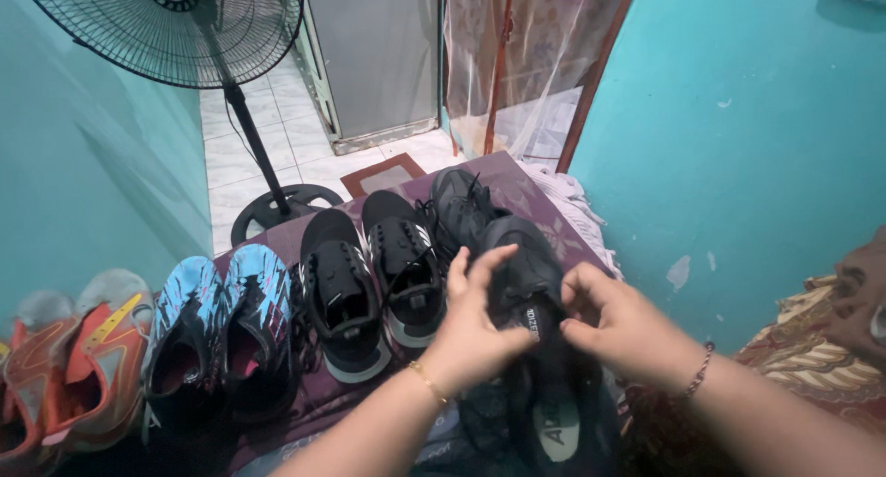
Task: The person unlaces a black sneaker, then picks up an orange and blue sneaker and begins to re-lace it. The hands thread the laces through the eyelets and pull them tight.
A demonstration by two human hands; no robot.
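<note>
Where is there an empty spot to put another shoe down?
Bare purple mat shows at the far end, beyond the black shoes, and white floor tiles lie beside the fan stand. Near both hands, shoes sit packed together.
</note>
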